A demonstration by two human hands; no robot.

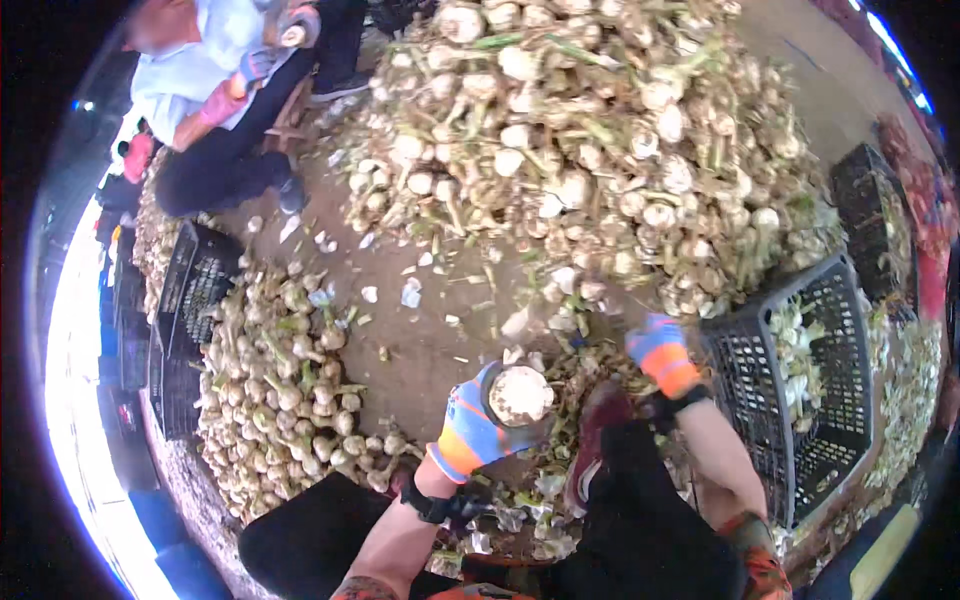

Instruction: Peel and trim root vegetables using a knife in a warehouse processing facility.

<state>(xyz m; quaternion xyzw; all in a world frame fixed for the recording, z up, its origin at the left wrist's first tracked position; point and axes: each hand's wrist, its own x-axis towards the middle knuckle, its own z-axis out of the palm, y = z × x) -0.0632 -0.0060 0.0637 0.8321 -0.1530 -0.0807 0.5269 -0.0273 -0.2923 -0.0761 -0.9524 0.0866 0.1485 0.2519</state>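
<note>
My left hand [469, 421], in a blue and orange work glove, grips a large garlic bulb [520, 396] whose pale, round face is turned up at me. To its right, my right hand [664, 355] wears a matching glove and is blurred. Its fingers point away from me, and whether anything is in them is unclear. It hovers between the near edge of a big heap of garlic [570, 150] with dry stalks and a tilted black plastic crate [750, 390]. Inside that crate lie some garlic bulbs with green stems [799, 360].
A smaller pile of garlic bulbs [277, 397] spreads on the left, beside black crates [199, 277]. Skins and trimmings litter the brown floor [405, 360]. A seated co-worker [217, 97] in gloves handles a bulb at upper left. Another crate [874, 217] stands at far right.
</note>
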